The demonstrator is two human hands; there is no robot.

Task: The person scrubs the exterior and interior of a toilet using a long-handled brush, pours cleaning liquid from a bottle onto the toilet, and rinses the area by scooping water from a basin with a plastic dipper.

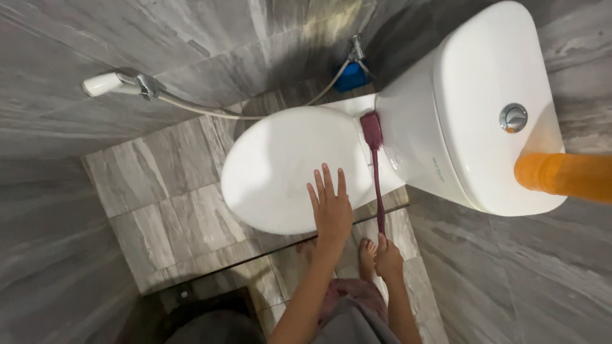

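While the head camera looks straight down into a narrow bathroom, the left hand (331, 207) lies flat on the closed toilet lid (280, 165), its fingers spread and pointing away from the person, palm pressed to the white surface near the lid's front edge. Just beside it, nearer the person's body, the right hand (387, 255) is closed in a fist around the lower end of a long-handled brush (376, 172). From that grip the thin dark red handle runs up and away, passing close by the left hand's fingertips without touching them. At the far end the maroon brush head rests at the back of the seat, where the lid meets the white cistern (472, 108). So the brush lies to the right of the left hand and reaches well beyond both hands.

On top of the cistern sits a round chrome flush button (514, 117). An orange cylinder (564, 175) juts in from the right edge, overlapping the cistern's corner. On the left wall hangs a white spray nozzle (111, 83) in a metal holder, its hose trailing behind the toilet toward a blue object (350, 76) in the corner. Grey stone-look tiles (166, 197) cover floor and walls. Bare feet (366, 251) show below the hands.
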